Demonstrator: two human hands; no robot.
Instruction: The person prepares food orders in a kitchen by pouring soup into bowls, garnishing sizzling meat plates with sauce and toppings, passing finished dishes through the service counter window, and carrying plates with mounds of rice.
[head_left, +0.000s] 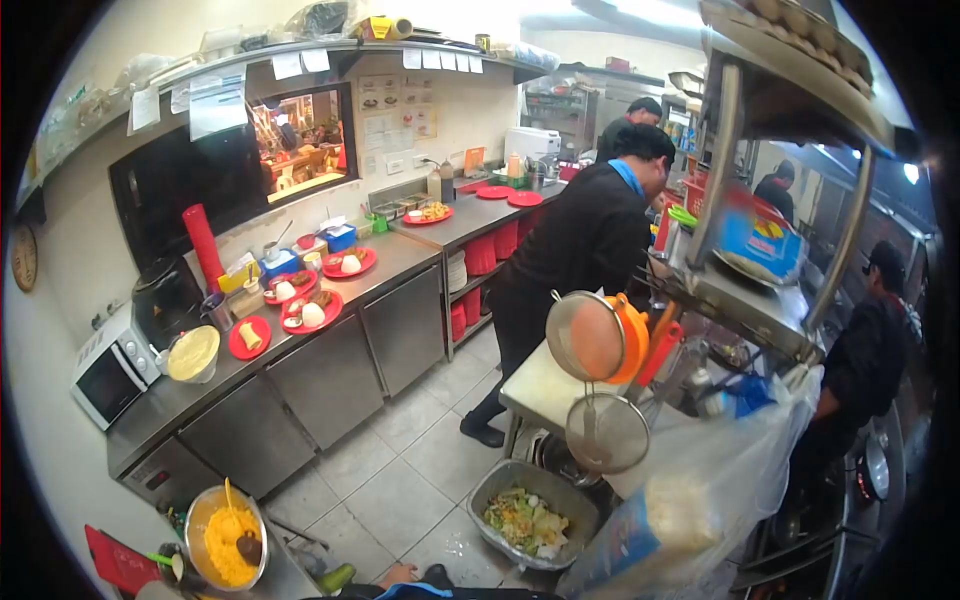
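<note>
Part of what looks like my left hand shows at the bottom edge, close to my dark and blue clothing; its fingers are too small and cut off to read, and nothing can be made out in it. Just left of it lies a green object. Farther left, a metal bowl holds yellow food with a yellow-handled utensil and a dark ladle in it. My right hand is not visible. In front of me, a grey tub of mixed food scraps stands on the floor.
A steel counter carries red plates of food, a yellow-filled bowl and a microwave. A person in black bends over a worktable with hanging strainers. Other people work behind and at right. A plastic bag hangs nearby.
</note>
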